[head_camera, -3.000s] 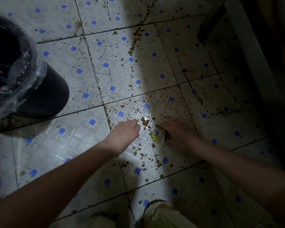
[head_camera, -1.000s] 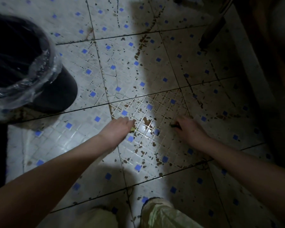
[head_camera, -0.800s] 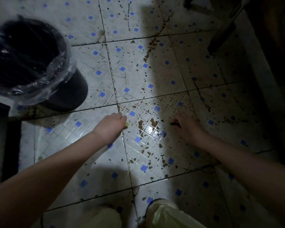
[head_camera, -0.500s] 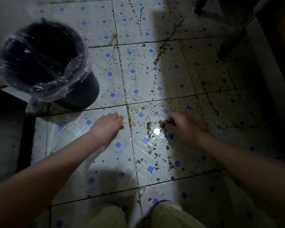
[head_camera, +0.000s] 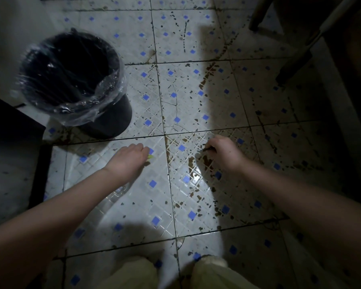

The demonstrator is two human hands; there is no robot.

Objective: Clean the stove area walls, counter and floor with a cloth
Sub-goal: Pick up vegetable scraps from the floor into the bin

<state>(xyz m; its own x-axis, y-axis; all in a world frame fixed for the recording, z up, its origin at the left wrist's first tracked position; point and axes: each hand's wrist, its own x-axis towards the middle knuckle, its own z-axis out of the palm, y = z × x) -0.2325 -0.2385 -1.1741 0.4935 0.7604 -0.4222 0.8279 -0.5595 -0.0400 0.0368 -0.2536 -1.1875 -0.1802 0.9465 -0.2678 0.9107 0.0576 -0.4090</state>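
The white floor tiles (head_camera: 183, 105) with small blue squares are spattered with brown stains (head_camera: 206, 161). My left hand (head_camera: 129, 161) reaches down to the floor just left of a tile joint. Its curled fingertips pinch a small yellow-green scrap (head_camera: 150, 156). My right hand (head_camera: 224, 155) is on the stained tile to the right and grips a thin dark tool (head_camera: 208, 149) whose tip touches the floor. No cloth is in sight.
A black bin (head_camera: 113, 122) lined with a clear plastic bag stands at the upper left, close to my left hand. A dark mat (head_camera: 10, 147) lies at the left edge. Dark slanted legs or handles (head_camera: 294, 65) stand at the upper right. My knees are at the bottom.
My left hand has moved left across the tile joint towards the bin with the yellow-green scrap at its fingertips. My right hand stays on the stained tile with the dark tool.
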